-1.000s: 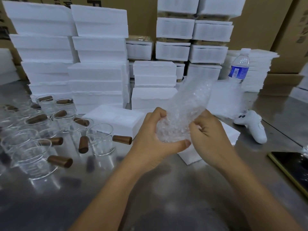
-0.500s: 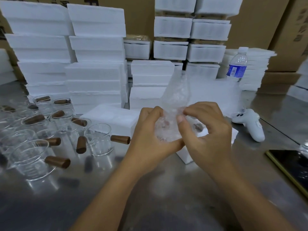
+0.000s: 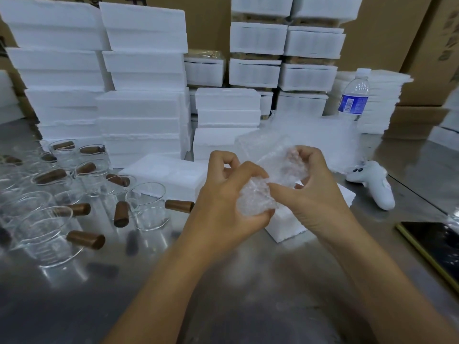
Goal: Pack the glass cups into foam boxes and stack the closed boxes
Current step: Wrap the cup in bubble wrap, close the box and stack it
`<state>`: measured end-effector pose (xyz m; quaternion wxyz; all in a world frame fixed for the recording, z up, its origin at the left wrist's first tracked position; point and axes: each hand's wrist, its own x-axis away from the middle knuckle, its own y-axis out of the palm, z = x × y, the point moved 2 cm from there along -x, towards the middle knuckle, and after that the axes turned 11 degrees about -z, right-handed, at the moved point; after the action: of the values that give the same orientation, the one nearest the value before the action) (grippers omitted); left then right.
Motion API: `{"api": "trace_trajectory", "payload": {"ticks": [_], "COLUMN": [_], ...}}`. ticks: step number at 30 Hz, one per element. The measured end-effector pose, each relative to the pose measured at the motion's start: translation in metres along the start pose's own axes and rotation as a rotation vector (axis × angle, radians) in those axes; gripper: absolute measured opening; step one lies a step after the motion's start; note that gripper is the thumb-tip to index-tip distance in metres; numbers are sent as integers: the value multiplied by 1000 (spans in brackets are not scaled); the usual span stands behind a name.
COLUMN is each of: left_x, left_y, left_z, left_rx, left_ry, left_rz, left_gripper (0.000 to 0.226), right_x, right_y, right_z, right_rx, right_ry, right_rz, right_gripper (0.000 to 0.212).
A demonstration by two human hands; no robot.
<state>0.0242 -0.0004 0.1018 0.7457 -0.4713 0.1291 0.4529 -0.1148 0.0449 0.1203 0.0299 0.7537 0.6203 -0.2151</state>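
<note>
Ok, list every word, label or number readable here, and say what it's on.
Nothing can be read clearly.
Blue label on the water bottle: too blurred to read.
Dark print on the right cardboard carton: blurred and cut off.
Dark print on the back carton: cut off at the top edge.

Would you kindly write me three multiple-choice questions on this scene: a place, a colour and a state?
1. Where do the glass cups stand? A. On foam boxes. B. On the table, at the person's left. C. Beside the phone.
2. What colour is the water bottle label? A. Red. B. Blue. C. Green.
3. What are the left hand and right hand doing? A. Both grip bubble wrap. B. Resting flat. C. Lifting cups.
Answers: 1 B, they crowd the tabletop's left side; 2 B, a blue band wraps it; 3 A, both hands' fingers curl round it.
</note>
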Motion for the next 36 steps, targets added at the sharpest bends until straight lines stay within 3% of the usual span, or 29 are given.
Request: {"api": "trace_trajectory", "payload": {"ticks": [2, 5, 8, 11, 16, 18, 22, 25, 29, 32, 36], "left_x": [0, -1, -2, -2, -2, -1, -1, -1, -1, -1, -2], "left_y": [0, -2, -4, -3, -2, -2, 0, 1, -1, -2, 0], "left_z": [0, 0, -4, -8, -6, -5, -2, -3, -7, -5, -2], "left_rx": [31, 69, 85, 139, 211, 198, 133, 132, 115, 134, 200], "left_ry": [1, -16, -42, -77, -107, -94, -57, -90, -101, -97, -95], "left_rz": [-8, 18, 68, 97, 95, 81, 42, 52, 74, 84, 110], "left_gripper": [43, 42, 47, 56, 86, 79, 46, 42, 47, 46, 39], "right_x": [1, 1, 3, 5, 6, 6, 4, 6, 9, 7, 7], "right_y": [1, 3, 4, 9, 16, 20, 25, 24, 17, 16, 21], "right_z": [-3, -6, -7, -8, 0, 4, 6, 5, -4, -4, 5], "right_rx": [11, 29, 50, 226, 482, 544, 569, 519, 351, 307, 452], "right_ry": [-41, -90, -178, -301, -381, -378, -302, -333, -439, -378, -305], "right_rz": [-69, -134, -48, 35, -18, -53, -55, 7, 261, 289, 202], "right_gripper": [55, 44, 24, 10, 47, 59, 62, 71, 34, 37, 44]}}
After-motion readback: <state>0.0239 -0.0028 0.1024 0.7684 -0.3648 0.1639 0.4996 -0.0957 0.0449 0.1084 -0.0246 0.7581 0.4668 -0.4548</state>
